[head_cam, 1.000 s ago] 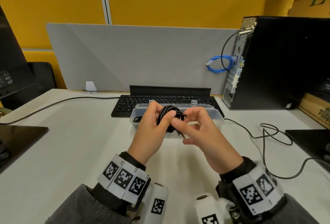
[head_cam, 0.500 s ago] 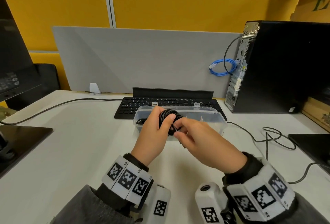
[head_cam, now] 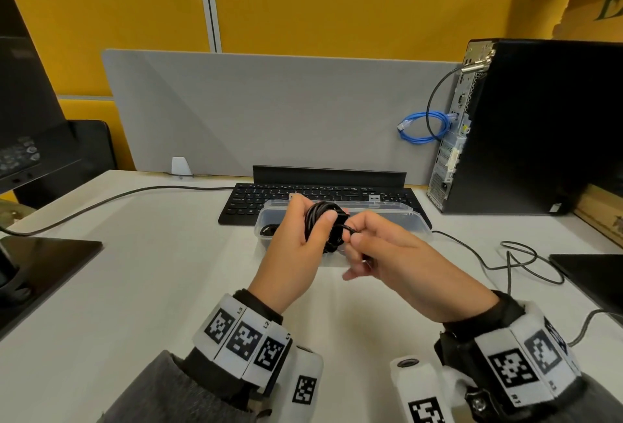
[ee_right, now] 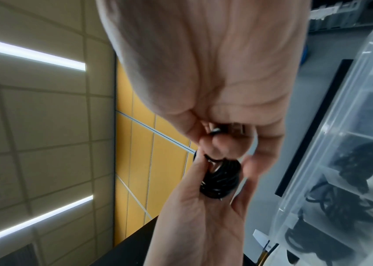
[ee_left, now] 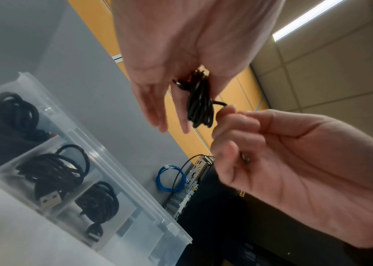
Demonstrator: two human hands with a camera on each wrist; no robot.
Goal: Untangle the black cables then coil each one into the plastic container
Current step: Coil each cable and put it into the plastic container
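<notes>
My left hand (head_cam: 305, 237) holds a small coil of black cable (head_cam: 325, 225) (ee_left: 200, 104) (ee_right: 220, 180) between thumb and fingers, in the air just in front of the clear plastic container (head_cam: 397, 220). My right hand (head_cam: 364, 247) pinches the coil's loose end (ee_left: 220, 104) beside the bundle, with the plug (ee_left: 245, 158) tucked in its curled fingers. In the left wrist view the container (ee_left: 135, 203) has divided compartments, and three of them each hold one coiled black cable (ee_left: 12, 115) (ee_left: 53, 169) (ee_left: 100, 203).
A black keyboard (head_cam: 256, 196) lies right behind the container. A black computer tower (head_cam: 539, 126) stands at the right with a blue cable loop (head_cam: 424, 127). Loose thin cables (head_cam: 512, 257) trail over the right of the white desk. Monitor bases sit at both sides.
My right hand has drawn the loose cable end a little away from the coil, to the right. The left hand keeps the coil over the container's near side. The head view has shifted slightly.
</notes>
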